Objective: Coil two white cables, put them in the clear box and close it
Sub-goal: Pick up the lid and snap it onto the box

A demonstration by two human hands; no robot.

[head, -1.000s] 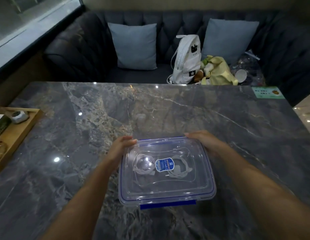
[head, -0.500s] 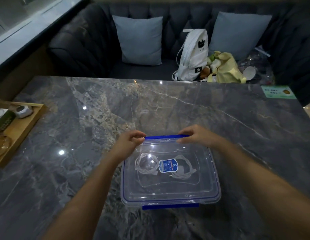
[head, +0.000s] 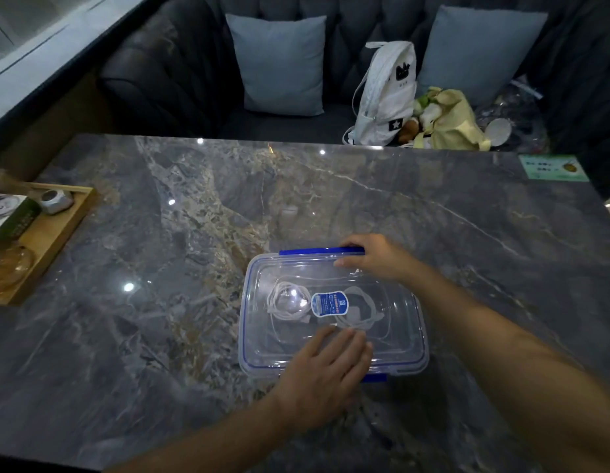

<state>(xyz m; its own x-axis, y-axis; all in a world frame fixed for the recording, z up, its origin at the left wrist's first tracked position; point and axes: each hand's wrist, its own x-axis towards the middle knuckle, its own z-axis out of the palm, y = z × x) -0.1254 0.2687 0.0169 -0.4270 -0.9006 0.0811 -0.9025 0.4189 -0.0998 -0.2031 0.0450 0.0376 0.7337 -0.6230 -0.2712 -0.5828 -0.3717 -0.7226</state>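
While the left hand point(head: 327, 367) lies flat with straight fingers on the near edge of the lid point(head: 395, 336), the right hand point(head: 377, 256) is at the far edge, where its thumb and curled fingers pinch the right end of the far blue clip point(head: 314, 251). The clear box point(head: 246, 302) sits on the grey marble table point(head: 194, 233), a little right of the frame's centre and low in the picture, with the lid on top of it. Through the lid both white cables show inside as coils: the left cable point(head: 288, 303) and the right cable point(head: 361, 319), lying either side of a blue label point(head: 330, 303) on the lid. A near blue clip point(head: 375, 377) peeks out beside the left hand's fingers; whether it is fastened I cannot tell. A wooden tray point(head: 61, 227) rests at the left edge of the frame. Along the top, a white backpack point(head: 389, 93) leans on a dark sofa point(head: 167, 80).
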